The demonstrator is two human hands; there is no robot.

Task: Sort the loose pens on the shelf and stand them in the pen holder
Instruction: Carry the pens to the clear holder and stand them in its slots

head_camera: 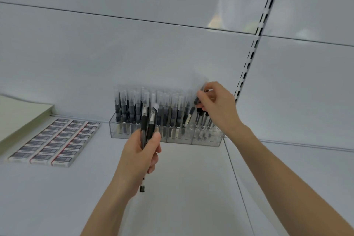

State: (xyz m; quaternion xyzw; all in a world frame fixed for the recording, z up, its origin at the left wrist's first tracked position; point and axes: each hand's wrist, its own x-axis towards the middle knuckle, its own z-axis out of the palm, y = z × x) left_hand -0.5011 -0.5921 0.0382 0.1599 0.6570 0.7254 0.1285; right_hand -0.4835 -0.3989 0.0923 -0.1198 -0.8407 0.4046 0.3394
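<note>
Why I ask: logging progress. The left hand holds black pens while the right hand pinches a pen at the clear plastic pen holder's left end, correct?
No: in the head view the right hand pinches its dark pen at the right end of the clear plastic pen holder. Rest stands.

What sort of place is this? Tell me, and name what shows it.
Probably a stationery shop's display shelving: a slotted upright in white back panels, a clear pen holder packed with pens, and neat rows of packaged erasers on the shelf.
</note>
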